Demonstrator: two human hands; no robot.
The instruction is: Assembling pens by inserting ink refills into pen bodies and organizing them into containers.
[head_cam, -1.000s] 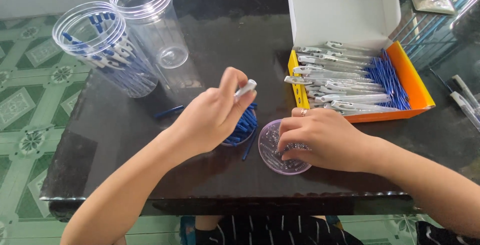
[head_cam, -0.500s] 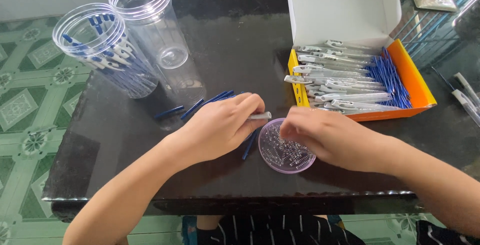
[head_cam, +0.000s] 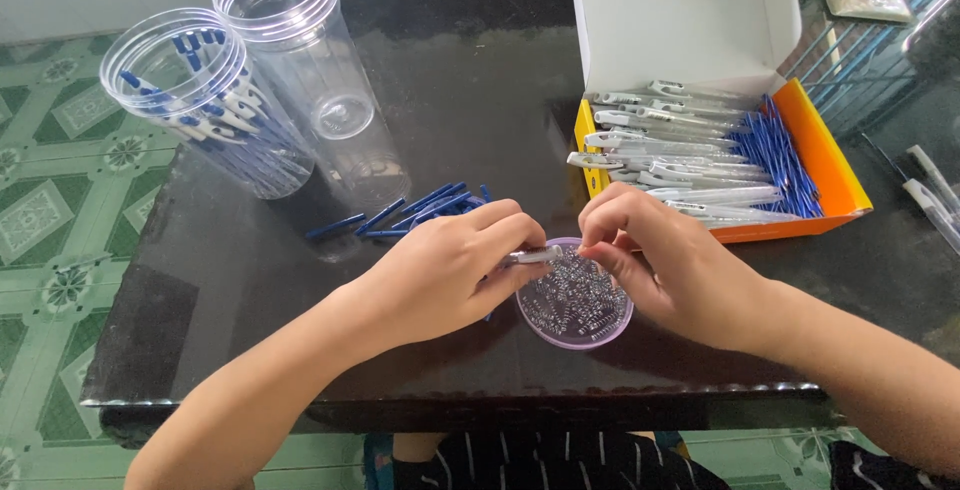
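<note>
Pen barrel lying left-right, right over the dish

Your left hand pinches the clear pen barrel, tip pointing right at your right hand, whose fingers are pinched narrow just beside it, above the spring dish near the table's near edge

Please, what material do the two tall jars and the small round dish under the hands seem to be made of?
The two tall jars look like clear hard plastic: you see pens and the dark table through them, and the rims are ribbed. The small round dish seems thin clear plastic with a purple tint. The tiny springs in it glint like metal.
</note>
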